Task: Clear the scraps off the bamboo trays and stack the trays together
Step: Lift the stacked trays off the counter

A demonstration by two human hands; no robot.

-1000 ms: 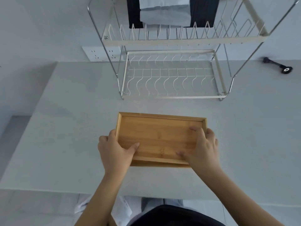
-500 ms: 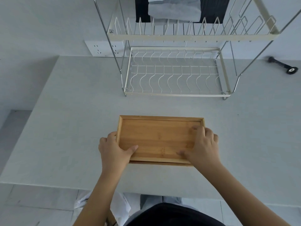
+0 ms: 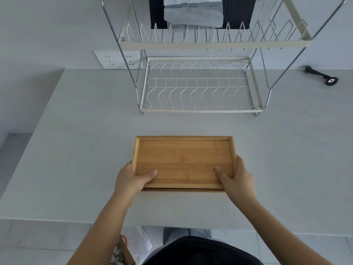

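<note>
A rectangular bamboo tray point(image 3: 183, 159) lies on the grey counter, its inside bare of scraps. The edge of a second bamboo tray point(image 3: 183, 189) shows under its near side, so the two are stacked. My left hand point(image 3: 131, 180) grips the near left corner, thumb inside the tray and fingers round the left rim. My right hand point(image 3: 236, 178) holds the near right corner the same way, thumb on the tray floor.
A two-tier wire dish rack point(image 3: 200, 87) stands behind the trays, with dark and grey cloths point(image 3: 193, 12) hanging at its top. A wall socket point(image 3: 118, 59) sits back left. A small black tool point(image 3: 322, 75) lies far right. The counter's front edge point(image 3: 57, 219) is close to me.
The stacked trays have been squared up parallel to the counter edge. My right hand slid from on top of the tray's right side to gripping its right rim.
</note>
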